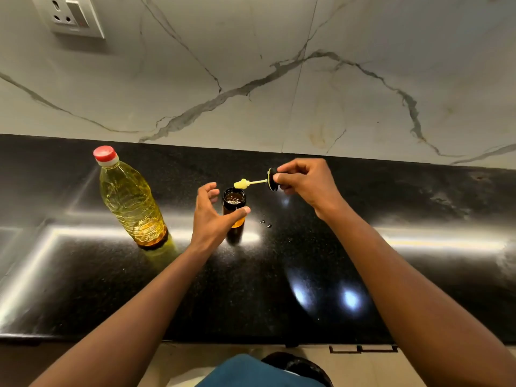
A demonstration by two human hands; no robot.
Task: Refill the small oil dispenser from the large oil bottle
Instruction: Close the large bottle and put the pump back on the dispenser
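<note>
Wall socket: mounted on the marble backsplash at far left, clear of the work.

Large oil bottle: stands upright on the black countertop, left of the hands. Its red cap is on, so no pouring has begun. It is placed within easy reach of the left hand, apparently ready for the next step.

Left hand: fingers spread and loosely curved about the small oil dispenser. The thumb lies across the front of the jar, while the fingers stand just apart from its left side. Judged to be steadying the jar, not gripping it.

Small oil dispenser: an amber jar, upright at the centre of the counter, mouth open. Oil shows only in its lower part, so a refill is warranted.

Dispenser lid: pinched between thumb and fingertips of the right hand. It is held sideways, with its stem and pale yellow tip pointing left, above the far rim of the jar mouth. This is probably so that drips fall back inside.

Oil drops: a few lie on the counter just right of the jar. The lid needs setting down with care.
</note>
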